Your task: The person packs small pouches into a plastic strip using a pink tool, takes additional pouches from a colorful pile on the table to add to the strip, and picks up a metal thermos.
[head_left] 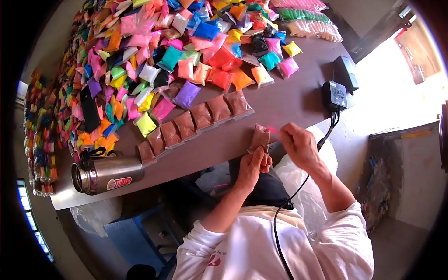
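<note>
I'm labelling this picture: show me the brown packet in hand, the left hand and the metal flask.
Brown packet [260,138], head view: middle of its visible face.
Left hand [252,167], head view: middle of the hand.
Metal flask [115,169], head view: side of its body.

Eight brown packets, two hands, one desk.
Seven of those packets stand in the mid-frame row, one in the hands; three long packs at upper right, two black boxes at right, one steel flask at lower left, one phone-like slab at left, coloured packets too many to count.
</note>
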Demonstrator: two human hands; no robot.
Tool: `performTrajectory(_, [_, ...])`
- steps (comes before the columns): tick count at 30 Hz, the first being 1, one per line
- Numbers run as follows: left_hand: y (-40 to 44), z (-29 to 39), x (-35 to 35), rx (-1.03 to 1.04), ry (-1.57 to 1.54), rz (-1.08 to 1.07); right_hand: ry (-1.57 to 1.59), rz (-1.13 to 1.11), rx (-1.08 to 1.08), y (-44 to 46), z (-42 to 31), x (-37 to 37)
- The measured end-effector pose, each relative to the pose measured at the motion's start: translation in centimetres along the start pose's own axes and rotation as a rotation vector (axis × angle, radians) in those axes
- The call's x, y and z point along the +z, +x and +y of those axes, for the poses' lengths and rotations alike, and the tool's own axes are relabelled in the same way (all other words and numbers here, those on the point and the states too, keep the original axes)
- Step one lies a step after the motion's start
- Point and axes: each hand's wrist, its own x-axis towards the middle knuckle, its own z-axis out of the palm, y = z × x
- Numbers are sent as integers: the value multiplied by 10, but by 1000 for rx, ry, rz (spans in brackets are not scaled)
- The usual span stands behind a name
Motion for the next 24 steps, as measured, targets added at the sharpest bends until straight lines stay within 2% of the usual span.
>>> performTrajectory(4, [0,0,4,43,29,52,-126,-67,-153,-10,-9,12])
performTrajectory(10, [-1,8,7,96,141,71,-183,-12,-159,7,6,22])
performTrajectory(12, [1,10,7,119,179,55,-145,45,-52,9,11,24])
performTrajectory(14, [1,12,9,83,182,61,-100,101,-49,15,13,23])
performTrajectory(17, [-4,10,8,33,237,118,-213,104,138,20,20,11])
performTrajectory(18, [-2,8,5,43,236,120,-213,106,128,21,12,6])
performTrajectory(20, [-6,-1,2,76,201,104,-81,-5,24,6,-6,1])
performTrajectory(22, [-7,5,7,64,204,116,-108,47,-214,0,-13,14])
performTrajectory(24, [-8,11,13,53,210,128,-178,-2,-242,2,-24,17])
